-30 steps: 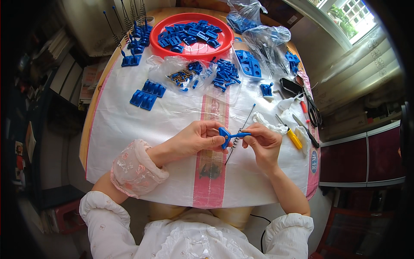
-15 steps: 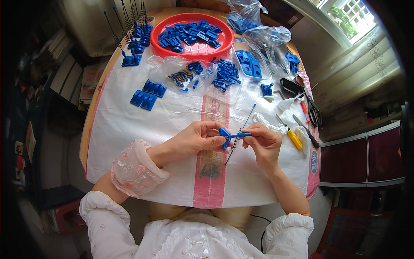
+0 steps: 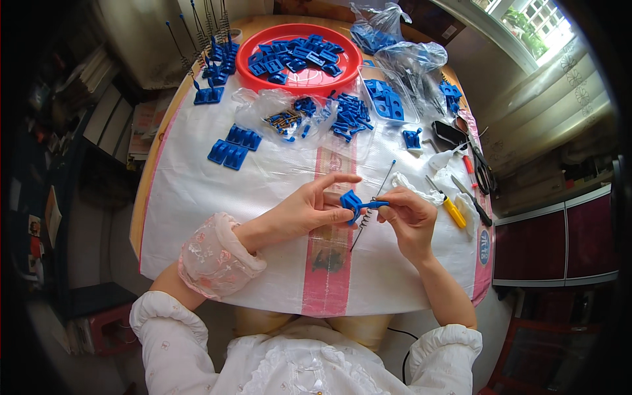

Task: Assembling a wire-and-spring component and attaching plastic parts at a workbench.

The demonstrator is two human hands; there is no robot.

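Between my hands is a blue plastic bracket [image 3: 351, 205] with a slim blue stem [image 3: 375, 205] sticking out to the right. My left hand [image 3: 317, 207] grips the bracket from the left, its thumb along the near side and its index finger stretched out above. The thumb and fingers of my right hand [image 3: 409, 217] pinch the stem's outer end. A thin dark wire with a coiled spring section [image 3: 365, 218] and a blue tip runs slantwise beneath the piece. Whether it touches the piece is hidden.
A red round tray [image 3: 245, 66] of blue parts stands at the back. Small blue pieces [image 3: 351, 117] lie beside a clear bag. Assembled blue bases with upright springs [image 3: 209, 95] are far left. On the right are a yellow-handled screwdriver [image 3: 454, 212], a knife [image 3: 480, 209] and scissors [image 3: 482, 170].
My left index finger has lifted off the bracket and straightened. The bracket has turned a little, while my right hand still pinches the stem. The whole view has shifted slightly.
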